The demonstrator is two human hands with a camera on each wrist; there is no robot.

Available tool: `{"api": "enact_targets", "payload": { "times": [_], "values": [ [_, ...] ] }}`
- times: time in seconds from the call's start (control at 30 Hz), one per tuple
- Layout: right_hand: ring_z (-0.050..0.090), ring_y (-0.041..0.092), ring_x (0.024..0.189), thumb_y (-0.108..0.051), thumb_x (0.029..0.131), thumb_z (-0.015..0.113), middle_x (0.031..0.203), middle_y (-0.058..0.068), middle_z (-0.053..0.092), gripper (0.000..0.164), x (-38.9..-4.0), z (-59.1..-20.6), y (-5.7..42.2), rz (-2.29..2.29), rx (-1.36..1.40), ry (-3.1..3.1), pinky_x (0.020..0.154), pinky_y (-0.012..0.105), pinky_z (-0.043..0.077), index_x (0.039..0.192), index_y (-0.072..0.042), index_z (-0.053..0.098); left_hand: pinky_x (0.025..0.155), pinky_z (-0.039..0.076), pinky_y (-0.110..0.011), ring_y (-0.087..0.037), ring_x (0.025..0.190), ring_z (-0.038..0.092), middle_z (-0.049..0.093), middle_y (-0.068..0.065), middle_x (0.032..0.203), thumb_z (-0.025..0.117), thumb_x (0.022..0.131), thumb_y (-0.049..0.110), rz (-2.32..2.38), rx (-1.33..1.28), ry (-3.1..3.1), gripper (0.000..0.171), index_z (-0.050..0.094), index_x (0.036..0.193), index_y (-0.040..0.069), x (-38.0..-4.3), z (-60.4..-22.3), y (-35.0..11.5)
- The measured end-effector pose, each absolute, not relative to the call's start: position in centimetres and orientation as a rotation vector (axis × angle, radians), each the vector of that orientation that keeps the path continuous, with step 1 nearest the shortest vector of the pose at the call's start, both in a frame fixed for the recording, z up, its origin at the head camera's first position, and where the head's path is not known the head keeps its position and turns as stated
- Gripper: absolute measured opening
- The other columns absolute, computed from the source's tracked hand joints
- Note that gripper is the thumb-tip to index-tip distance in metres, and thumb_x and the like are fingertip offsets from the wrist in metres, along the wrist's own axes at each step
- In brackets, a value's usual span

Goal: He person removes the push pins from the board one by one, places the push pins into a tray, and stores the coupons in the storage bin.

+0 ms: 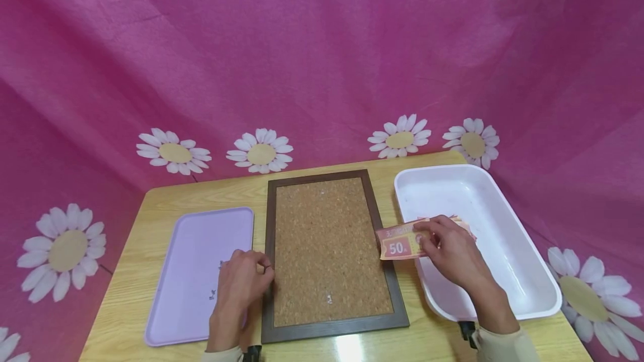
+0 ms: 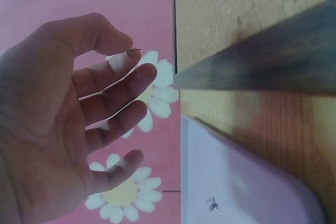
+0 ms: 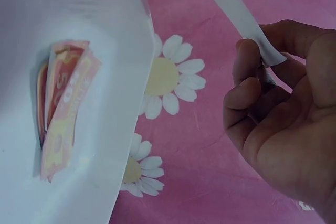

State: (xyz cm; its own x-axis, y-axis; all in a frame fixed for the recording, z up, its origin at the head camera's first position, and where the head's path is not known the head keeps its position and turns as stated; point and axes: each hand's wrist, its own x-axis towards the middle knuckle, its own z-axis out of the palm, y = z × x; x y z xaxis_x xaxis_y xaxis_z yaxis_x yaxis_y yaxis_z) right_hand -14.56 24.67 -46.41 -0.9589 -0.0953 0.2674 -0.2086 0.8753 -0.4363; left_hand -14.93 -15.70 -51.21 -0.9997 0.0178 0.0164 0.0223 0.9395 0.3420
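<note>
Between thumb and index finger, my left hand point(image 1: 242, 279) pinches a tiny thumbtack point(image 2: 132, 52), its point sticking out past the fingertips. That hand hovers by the left edge of a brown-framed cork board point(image 1: 329, 250); its other fingers are loosely bent in the left wrist view. My right hand point(image 1: 455, 253) pinches one end of a pink and yellow paper coupon point(image 1: 397, 246) printed with 50. The coupon's free end reaches over the board's right frame; only its pale back shows in the right wrist view. More coupons point(image 3: 65, 108) lie in a white basin point(image 1: 528, 272).
A light purple tray point(image 1: 201, 239) lies left of the board, with a few small shiny tacks point(image 2: 212, 204) on it. Small pale shiny spots show near the cork's top and bottom. Behind the wooden table point(image 1: 171, 197) hangs a pink cloth point(image 1: 312, 71) with daisies.
</note>
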Motion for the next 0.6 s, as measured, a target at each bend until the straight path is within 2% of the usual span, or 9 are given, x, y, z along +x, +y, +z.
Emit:
{"api": "enact_targets", "payload": {
  "times": [0.27, 0.6],
  "values": [
    [0.048, 0.01, 0.067, -0.007, 0.079, 0.069, 0.085, 0.001, 0.06, 0.02, -15.1, -45.8, 25.4, 0.696, 0.244, -2.741, 0.059, 0.027, 0.037, 0.099, -0.008, 0.072, 0.067, 0.045, -0.045, -0.026, 0.081, 0.06, 0.071, -0.001, 0.078, 0.068, 0.07, 0.025, -0.554, -0.005, -2.982, 0.008, 0.072, 0.075, 0.02, -14.9, -51.2, -17.7],
    [0.05, 0.013, 0.068, -0.007, 0.079, 0.067, 0.089, 0.004, 0.062, 0.022, -15.7, -45.7, 25.9, 0.695, 0.221, -2.736, 0.059, 0.029, 0.037, 0.1, -0.007, 0.072, 0.075, 0.044, -0.052, -0.029, 0.09, 0.061, 0.073, -0.001, 0.089, 0.065, 0.075, 0.023, -0.562, 0.049, -2.992, 0.013, 0.074, 0.083, 0.018, -14.7, -51.1, -19.2]
  ]
}}
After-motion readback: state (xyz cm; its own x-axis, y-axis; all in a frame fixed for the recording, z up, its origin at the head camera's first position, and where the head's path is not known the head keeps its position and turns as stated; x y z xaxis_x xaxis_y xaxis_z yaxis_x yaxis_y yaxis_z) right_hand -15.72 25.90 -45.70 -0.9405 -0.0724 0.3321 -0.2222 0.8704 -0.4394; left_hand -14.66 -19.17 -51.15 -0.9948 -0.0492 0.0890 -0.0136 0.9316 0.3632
